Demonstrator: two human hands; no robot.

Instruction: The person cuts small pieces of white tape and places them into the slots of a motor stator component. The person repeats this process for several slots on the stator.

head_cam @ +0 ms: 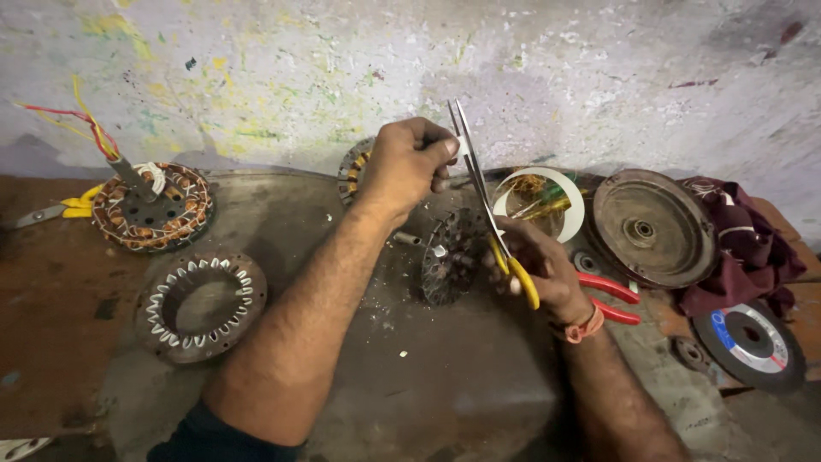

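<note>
The right hand (539,269) was closed through the loops of a pair of yellow-handled steel scissors (487,201), whose blades pointed up and slightly left, away from the person. The left hand (409,162), reaching in from the near left, pinched a small white strip of paper-like material (463,145) between thumb and fingertips, holding it right against the scissor blades near their upper part; whether the blades had closed on it could not be told. Both hands worked above the grimy grey metal desk (445,385), over its middle. Just under the hands lay a dark round slotted stator core (449,257), tilted on its edge. To the near left sat a rusty ring-shaped stator with white slot liners (201,305), and farther left a copper-wound stator with red and yellow leads (152,205). Right of the hands stood a white ring-like container holding yellow and green bits (547,201), beside a brown round metal motor cover (652,227). Red-handled pliers (609,298) lay just by the right wrist, a maroon cloth (748,248) at the far right, and a grey grinding disc with a blue label (750,342) near right.
</note>
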